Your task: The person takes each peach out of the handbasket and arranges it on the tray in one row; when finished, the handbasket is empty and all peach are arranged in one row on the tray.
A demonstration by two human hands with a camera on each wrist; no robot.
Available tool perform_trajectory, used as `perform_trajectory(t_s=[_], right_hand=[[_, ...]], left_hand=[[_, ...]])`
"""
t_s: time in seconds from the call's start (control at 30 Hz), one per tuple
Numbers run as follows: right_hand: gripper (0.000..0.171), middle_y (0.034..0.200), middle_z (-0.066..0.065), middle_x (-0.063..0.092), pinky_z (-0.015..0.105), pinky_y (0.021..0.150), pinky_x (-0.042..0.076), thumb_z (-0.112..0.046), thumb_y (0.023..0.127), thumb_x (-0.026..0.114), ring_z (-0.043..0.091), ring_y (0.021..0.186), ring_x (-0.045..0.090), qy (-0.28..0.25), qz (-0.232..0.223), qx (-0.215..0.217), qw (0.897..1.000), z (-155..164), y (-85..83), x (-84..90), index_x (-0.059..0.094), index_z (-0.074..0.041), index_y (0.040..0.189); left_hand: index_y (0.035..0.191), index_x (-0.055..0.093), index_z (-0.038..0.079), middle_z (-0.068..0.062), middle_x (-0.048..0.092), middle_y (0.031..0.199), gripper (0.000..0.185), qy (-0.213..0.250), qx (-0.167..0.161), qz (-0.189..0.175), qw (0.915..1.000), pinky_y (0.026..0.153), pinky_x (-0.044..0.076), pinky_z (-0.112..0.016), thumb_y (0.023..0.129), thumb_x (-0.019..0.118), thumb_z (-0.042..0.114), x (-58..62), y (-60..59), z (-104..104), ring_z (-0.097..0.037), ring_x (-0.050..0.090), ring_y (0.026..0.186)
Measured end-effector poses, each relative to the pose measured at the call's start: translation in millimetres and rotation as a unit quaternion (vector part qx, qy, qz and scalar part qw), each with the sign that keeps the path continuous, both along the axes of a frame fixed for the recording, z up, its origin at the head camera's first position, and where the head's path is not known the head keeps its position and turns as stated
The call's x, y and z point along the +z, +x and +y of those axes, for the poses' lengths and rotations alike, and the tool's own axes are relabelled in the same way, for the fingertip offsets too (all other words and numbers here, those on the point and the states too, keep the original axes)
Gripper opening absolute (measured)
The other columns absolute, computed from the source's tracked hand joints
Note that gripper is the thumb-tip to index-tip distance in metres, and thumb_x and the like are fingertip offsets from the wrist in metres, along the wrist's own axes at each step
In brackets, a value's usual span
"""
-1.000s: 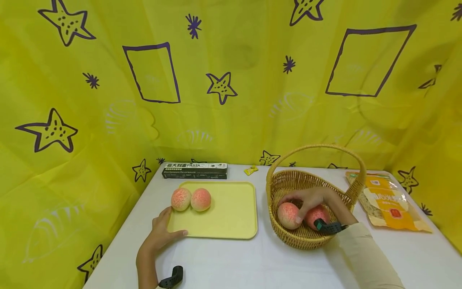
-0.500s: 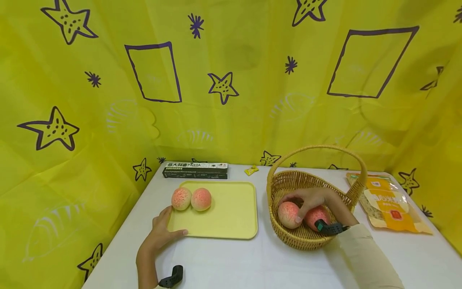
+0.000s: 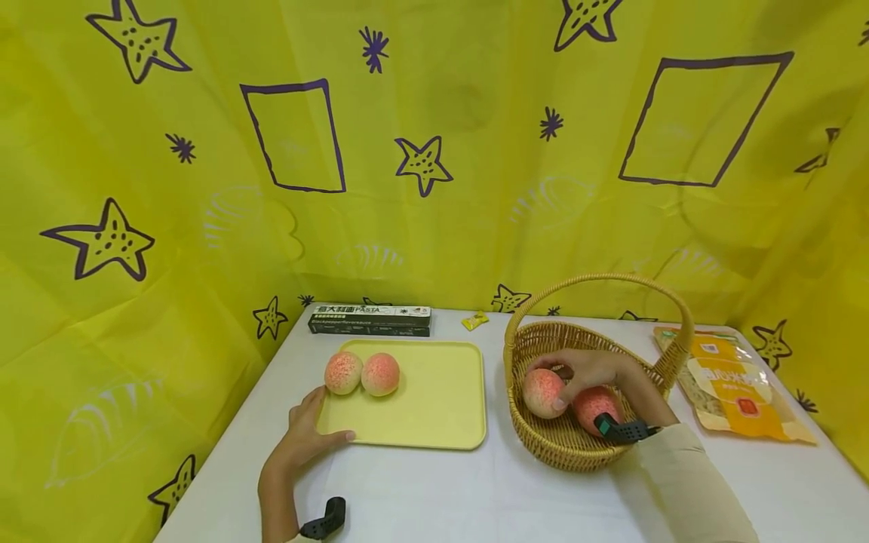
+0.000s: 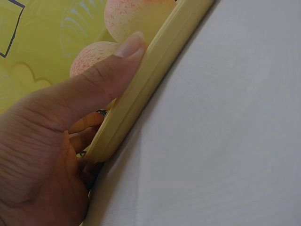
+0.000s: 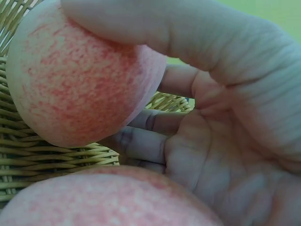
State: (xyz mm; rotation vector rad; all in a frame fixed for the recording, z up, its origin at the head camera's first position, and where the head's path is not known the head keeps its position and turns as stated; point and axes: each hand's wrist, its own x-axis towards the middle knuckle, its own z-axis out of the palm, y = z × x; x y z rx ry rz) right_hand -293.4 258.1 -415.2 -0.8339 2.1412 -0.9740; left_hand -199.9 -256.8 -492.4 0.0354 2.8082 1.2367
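While the right hand (image 3: 591,371) reaches down into the wicker basket (image 3: 543,437), its fingers (image 5: 141,19) curl round a peach (image 3: 543,392), thumb on one side and the other fingers wrapped behind it, as the right wrist view shows close up. That peach sits against the basket's left inner wall, seemingly just clear of the weave, touching or almost touching a second peach (image 3: 592,403) lying beside it toward the basket's right. Judging by its smooth, even, speckled skin, the fruit may be a light imitation, firm rather than squashy; if real, it would bruise under hard pressure. Either way its round shape could roll out of a loose hold, so a wrap across the widest part, as here, seems the sound grip. The right forearm, in a pale sleeve (image 3: 686,483), comes in from the basket's near right side, passing under the hooped handle (image 3: 597,279), wrist bent downward.

Left of the basket lies a yellow tray (image 3: 434,407) on the white worktop (image 3: 475,498). The left hand (image 3: 305,434) rests at its near left corner, thumb (image 4: 117,66) laid over the rim and the other fingers tucked along the outer edge, pinching it. Two more peaches (image 3: 361,373) sit touching each other at the tray's far left.
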Motion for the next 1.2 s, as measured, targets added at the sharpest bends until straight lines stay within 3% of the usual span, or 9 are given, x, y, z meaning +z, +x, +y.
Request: perform_trajectory(t_s=[0.67, 1.07, 1.2], right_hand=[[0.062, 0.129, 0.016, 0.051, 0.029, 0.094, 0.050, -0.008, 0.080, 0.074, 0.018, 0.113, 0.058, -0.116, 0.012, 0.015, 0.993, 1.7, 8.1, 12.5, 0.045, -0.004, 0.134], [0.061, 0.129, 0.014, 0.053, 0.032, 0.096, 0.051, 0.001, 0.082, 0.070, 0.019, 0.113, 0.058, -0.205, -0.040, 0.059, 0.976, -9.5, 27.1, 26.9, 0.039, 0.003, 0.135], [0.061, 0.131, 0.016, 0.051, 0.032, 0.099, 0.049, 0.005, 0.083, 0.067, 0.019, 0.115, 0.056, -0.233, -0.052, 0.100, 0.966, -20.2, 35.6, 33.4, 0.037, 0.006, 0.136]], left_hand=[[0.155, 0.021, 0.005, -0.020, 0.017, 0.160, 0.111, -0.002, -0.003, -0.001, 1.0000, 0.113, 0.019, -0.065, 0.073, 0.083, 0.044, 0.5, -0.1, 0.4, -0.039, 0.016, 0.138], [0.155, 0.020, 0.003, -0.021, 0.017, 0.160, 0.112, 0.000, -0.003, -0.004, 1.0000, 0.114, 0.019, -0.065, 0.072, 0.084, 0.044, 0.1, -0.1, -1.4, -0.039, 0.016, 0.138], [0.155, 0.020, 0.004, -0.020, 0.017, 0.161, 0.112, -0.003, -0.005, -0.005, 1.0000, 0.114, 0.019, -0.065, 0.072, 0.083, 0.046, -0.6, -0.6, -2.3, -0.040, 0.015, 0.138]])
